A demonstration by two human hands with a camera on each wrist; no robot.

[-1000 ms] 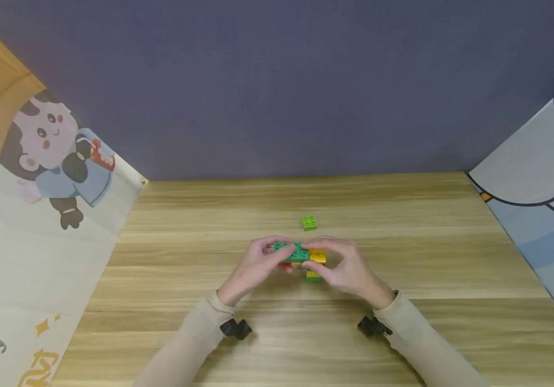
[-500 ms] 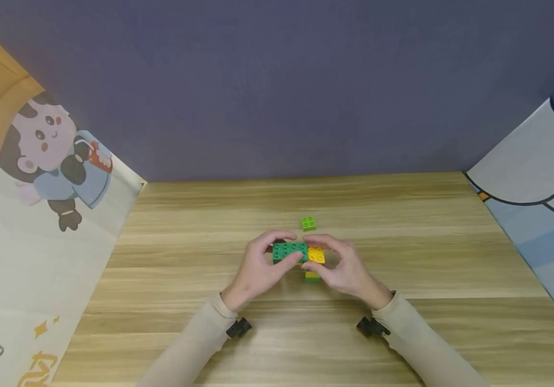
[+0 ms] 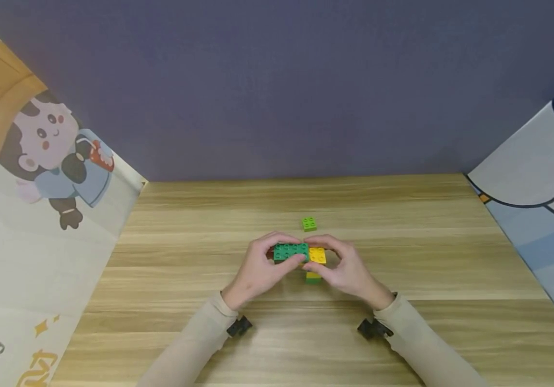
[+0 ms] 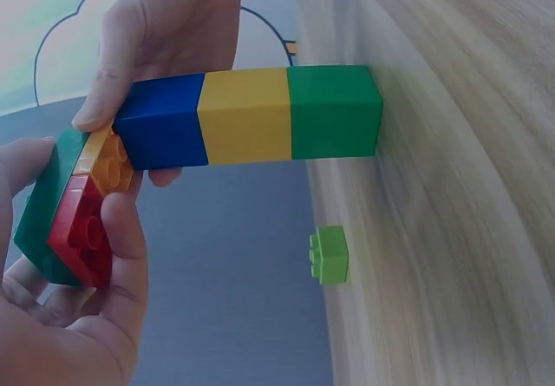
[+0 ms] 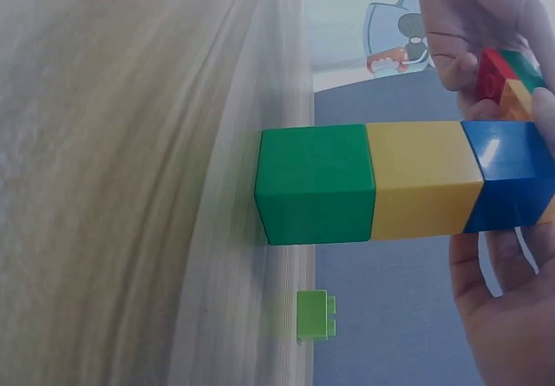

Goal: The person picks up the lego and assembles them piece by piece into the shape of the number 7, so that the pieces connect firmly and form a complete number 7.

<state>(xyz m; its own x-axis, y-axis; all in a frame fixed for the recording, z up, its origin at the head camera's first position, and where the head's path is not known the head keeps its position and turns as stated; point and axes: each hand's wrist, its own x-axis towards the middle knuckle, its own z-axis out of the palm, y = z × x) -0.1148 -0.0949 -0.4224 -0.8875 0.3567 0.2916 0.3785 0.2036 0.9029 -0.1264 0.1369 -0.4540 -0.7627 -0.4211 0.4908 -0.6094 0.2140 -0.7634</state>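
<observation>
A long green toy brick (image 3: 290,251), studs up, lies at the top of a block build. My left hand (image 3: 260,274) pinches it, thumb on the near side and fingers behind. Under it, a red brick (image 4: 78,221) and an orange-yellow brick (image 4: 107,160) sit side by side in the left wrist view. My right hand (image 3: 347,269) grips the yellow end (image 3: 317,255) of the build between thumb and index finger. Below that end stands an upright column: blue block (image 4: 162,121), yellow block (image 4: 245,114), then green block (image 4: 334,113) on the table.
A small lime-green brick (image 3: 309,223) with studs up sits on the wooden table (image 3: 185,215) behind the build, apart from it. A dark blue-grey panel (image 3: 277,97) rises at the table's back edge. Printed sheets flank both sides.
My left thumb has slid from the green brick's top to its near side, and the left fingers have shifted behind it. The green brick looks more level. My right hand keeps its hold.
</observation>
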